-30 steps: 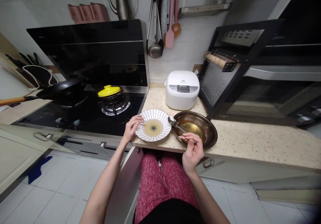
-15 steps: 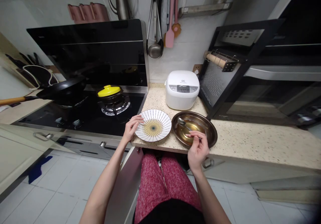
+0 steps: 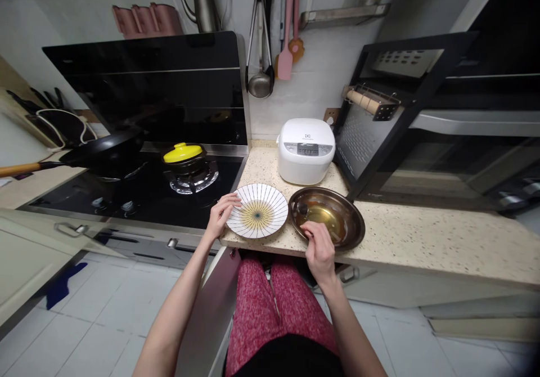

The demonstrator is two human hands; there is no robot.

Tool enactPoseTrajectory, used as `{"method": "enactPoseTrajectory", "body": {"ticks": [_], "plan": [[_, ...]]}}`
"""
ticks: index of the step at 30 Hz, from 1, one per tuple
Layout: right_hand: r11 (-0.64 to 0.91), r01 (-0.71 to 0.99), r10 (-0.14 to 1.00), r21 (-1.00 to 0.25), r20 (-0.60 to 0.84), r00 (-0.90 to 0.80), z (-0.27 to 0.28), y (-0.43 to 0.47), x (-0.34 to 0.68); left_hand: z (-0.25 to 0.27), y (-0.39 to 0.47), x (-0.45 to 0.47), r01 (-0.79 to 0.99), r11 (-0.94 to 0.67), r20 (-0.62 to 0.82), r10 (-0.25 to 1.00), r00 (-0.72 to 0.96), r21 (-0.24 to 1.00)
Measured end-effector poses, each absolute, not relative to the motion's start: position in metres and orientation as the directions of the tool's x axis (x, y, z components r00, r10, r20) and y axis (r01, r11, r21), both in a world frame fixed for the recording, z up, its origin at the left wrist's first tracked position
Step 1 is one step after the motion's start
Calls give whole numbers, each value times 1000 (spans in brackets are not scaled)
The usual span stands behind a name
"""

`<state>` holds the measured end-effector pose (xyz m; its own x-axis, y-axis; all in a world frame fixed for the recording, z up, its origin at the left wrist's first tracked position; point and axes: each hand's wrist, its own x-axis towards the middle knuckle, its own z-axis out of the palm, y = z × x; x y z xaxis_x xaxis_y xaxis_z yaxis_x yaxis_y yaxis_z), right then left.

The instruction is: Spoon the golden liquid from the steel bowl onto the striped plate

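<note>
A white plate (image 3: 272,202) with dark radiating lines and a yellowish centre lies on the counter. My left hand (image 3: 223,211) grips its left rim, fingers over the edge. Beside it on the right stands a metal basin (image 3: 356,225), with shiny yellowish reflections on its inside. My right hand (image 3: 320,246) is closed over the basin's near edge, pinching a spoon (image 3: 302,209). The spoon's bowl looks dark and sits inside the basin toward the left wall; most of its handle is hidden by my fingers.
A white rice cooker (image 3: 307,151) stands behind the basin. To the left, the stove holds a pot with a yellow lid (image 3: 183,152) and a black wok (image 3: 105,149). A black rack with an oven (image 3: 455,163) is at right. Below, a cabinet door (image 3: 215,298) hangs open by my legs.
My right hand has moved left and slightly nearer to me over the basin. The spoon's bowl has turned from shiny to dark. My left hand and the plate have stayed put.
</note>
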<state>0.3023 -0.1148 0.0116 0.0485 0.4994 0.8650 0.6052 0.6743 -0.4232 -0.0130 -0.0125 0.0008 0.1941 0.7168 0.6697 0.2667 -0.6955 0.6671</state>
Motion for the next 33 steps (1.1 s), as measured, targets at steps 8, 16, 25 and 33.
{"method": "enactPoseTrajectory", "body": {"ticks": [8,16,25,33], "plan": [[673,616,482,-410,875,56,14,-116,305,0,-12,-13,268,-693,670,719,186,669],[691,392,433,-607,783,447,17,-127,284,0,-13,-13,268,-696,673,716,186,667],[677,280,607,-681,731,311,11,-131,250,0,-13,-13,261,-704,682,708,182,661],[644,254,680,-722,692,243,5,-124,232,-1,-12,-13,267,-701,676,711,193,661]]}}
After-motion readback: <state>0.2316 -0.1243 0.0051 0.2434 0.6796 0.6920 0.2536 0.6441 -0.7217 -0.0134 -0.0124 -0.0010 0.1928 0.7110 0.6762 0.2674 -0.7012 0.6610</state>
